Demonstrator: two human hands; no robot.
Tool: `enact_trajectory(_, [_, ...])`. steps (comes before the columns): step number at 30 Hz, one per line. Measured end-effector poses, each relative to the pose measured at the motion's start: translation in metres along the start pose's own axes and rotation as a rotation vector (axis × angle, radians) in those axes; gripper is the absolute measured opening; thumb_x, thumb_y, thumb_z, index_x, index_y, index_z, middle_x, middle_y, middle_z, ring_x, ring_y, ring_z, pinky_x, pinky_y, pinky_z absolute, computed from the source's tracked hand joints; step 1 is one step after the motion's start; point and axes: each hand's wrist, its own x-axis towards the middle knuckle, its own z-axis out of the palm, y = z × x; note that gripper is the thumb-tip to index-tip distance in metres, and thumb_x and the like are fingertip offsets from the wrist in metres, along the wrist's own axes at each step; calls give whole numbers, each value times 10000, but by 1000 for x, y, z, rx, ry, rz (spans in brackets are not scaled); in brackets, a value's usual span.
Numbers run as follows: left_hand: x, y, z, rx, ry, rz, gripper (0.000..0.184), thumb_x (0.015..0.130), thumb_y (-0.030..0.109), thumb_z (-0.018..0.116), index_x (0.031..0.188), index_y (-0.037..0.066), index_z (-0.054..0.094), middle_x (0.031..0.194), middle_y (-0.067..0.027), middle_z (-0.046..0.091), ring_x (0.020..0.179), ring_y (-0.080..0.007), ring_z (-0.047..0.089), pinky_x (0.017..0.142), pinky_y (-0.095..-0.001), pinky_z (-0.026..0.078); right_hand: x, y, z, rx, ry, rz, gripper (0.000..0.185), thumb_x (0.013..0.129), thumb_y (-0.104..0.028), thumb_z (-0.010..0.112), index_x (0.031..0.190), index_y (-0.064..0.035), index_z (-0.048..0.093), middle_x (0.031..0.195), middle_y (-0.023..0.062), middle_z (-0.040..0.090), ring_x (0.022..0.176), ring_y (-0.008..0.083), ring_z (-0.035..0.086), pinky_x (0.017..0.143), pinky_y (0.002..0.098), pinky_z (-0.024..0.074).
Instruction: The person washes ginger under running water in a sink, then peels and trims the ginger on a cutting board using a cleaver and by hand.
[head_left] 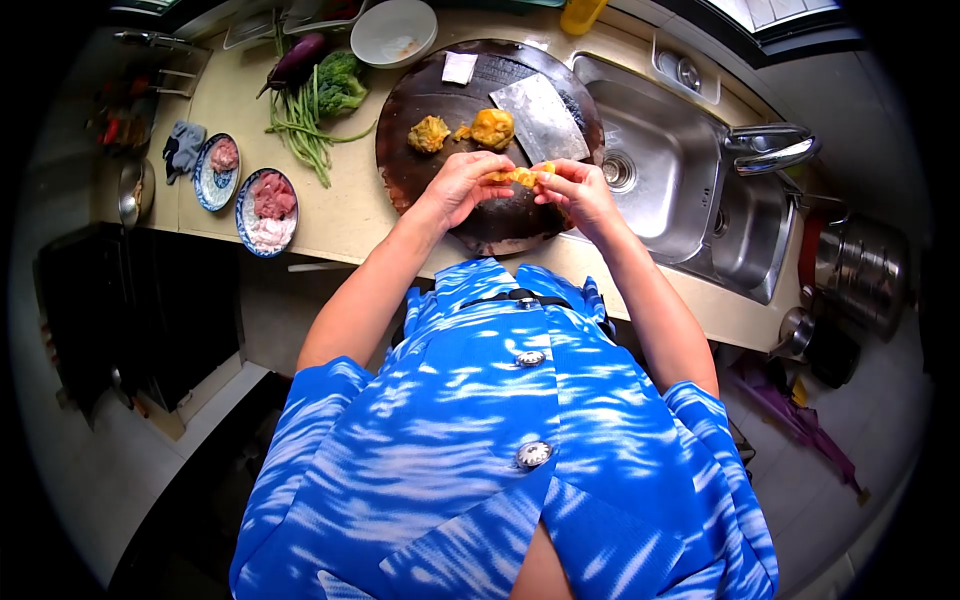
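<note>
Yellow-orange food piece (523,177) spans between left hand (466,188) and right hand (579,192), above the round chopping board (420,95). Each hand pinches one end between thumb and fingers; a cleaver (540,116) lies on the board beyond.

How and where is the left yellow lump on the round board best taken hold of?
Probably by both sides, from above: the left yellow lump looks rounded and sits uncovered on the round board, apart from the cleaver.
</note>
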Motion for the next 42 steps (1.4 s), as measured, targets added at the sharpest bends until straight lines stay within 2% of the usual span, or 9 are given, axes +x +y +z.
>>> enact_trajectory(6, [8, -13, 1, 356, 19, 96, 150, 784, 86, 670, 892, 38, 578, 858, -43, 612, 752, -122, 596, 705, -264, 511, 0, 4, 1, -65, -36, -28, 190, 830, -56, 598, 979, 62, 603, 832, 90, 626, 692, 131, 602, 634, 233, 520])
enact_trajectory(10, [9, -18, -3, 267, 8, 73, 173, 767, 59, 679, 905, 33, 578, 826, -40, 622, 706, -121, 604, 681, -252, 513, 2, 13, -2, -113, -53, -40, 180, 857, -97, 581, 962, 50, 588, 800, 75, 616, 635, 117, 583, 595, 225, 506])
enact_trajectory(18, [3, -7, -6, 447, -81, -28, 186, 795, 92, 645, 952, -4, 616, 881, -49, 624, 747, -121, 606, 711, -246, 510, 5, 20, -3, -65, -38, 21, 182, 876, -129, 570, 940, 41, 581, 739, 43, 577, 594, 105, 547, 558, 231, 498])
enact_trajectory(21, [3, -5, -8, 458, -99, -11, 174, 817, 100, 619, 959, 1, 612, 873, -37, 616, 748, -112, 598, 719, -244, 508, 4, 18, 2, 13, 40, -19, 176, 865, -124, 580, 911, 45, 588, 702, 59, 585, 559, 120, 558, 534, 223, 491])
enact_trajectory(23, [4, -8, -10, 420, -72, -15, 166, 818, 90, 613, 961, 5, 610, 873, -31, 611, 750, -110, 593, 724, -245, 508, 2, 15, 3, 93, 165, -15, 174, 865, -107, 576, 928, 54, 592, 724, 63, 596, 591, 120, 568, 548, 223, 496])
enact_trajectory(30, [5, -14, -14, 292, -48, -73, 123, 826, 48, 579, 942, 11, 598, 893, -28, 590, 800, -115, 581, 744, -262, 516, 0, 19, 2, 299, 305, 50, 167, 851, -96, 604, 915, 57, 588, 770, 80, 597, 650, 120, 584, 596, 227, 536])
enact_trajectory(37, [1, -10, -11, 261, -88, -71, 165, 823, 63, 582, 979, 9, 583, 933, -29, 580, 831, -125, 580, 744, -280, 524, 0, 17, -2, 409, 295, 103, 177, 847, -92, 610, 925, 63, 576, 808, 92, 597, 694, 137, 597, 645, 244, 552])
enact_trajectory(39, [0, -6, -3, 234, -87, -131, 183, 829, 101, 581, 992, 17, 579, 936, -23, 573, 838, -117, 576, 742, -279, 525, -3, 16, -1, 357, 288, 109, 177, 846, -87, 610, 936, 61, 575, 817, 95, 601, 713, 146, 603, 657, 252, 553])
enact_trajectory(42, [-3, -4, 9, 174, -77, -88, 199, 834, 167, 598, 977, 31, 583, 934, -26, 575, 826, -97, 561, 714, -263, 520, -4, 15, 2, 357, 255, 123, 178, 845, -91, 610, 939, 57, 577, 837, 103, 611, 743, 156, 615, 663, 256, 550])
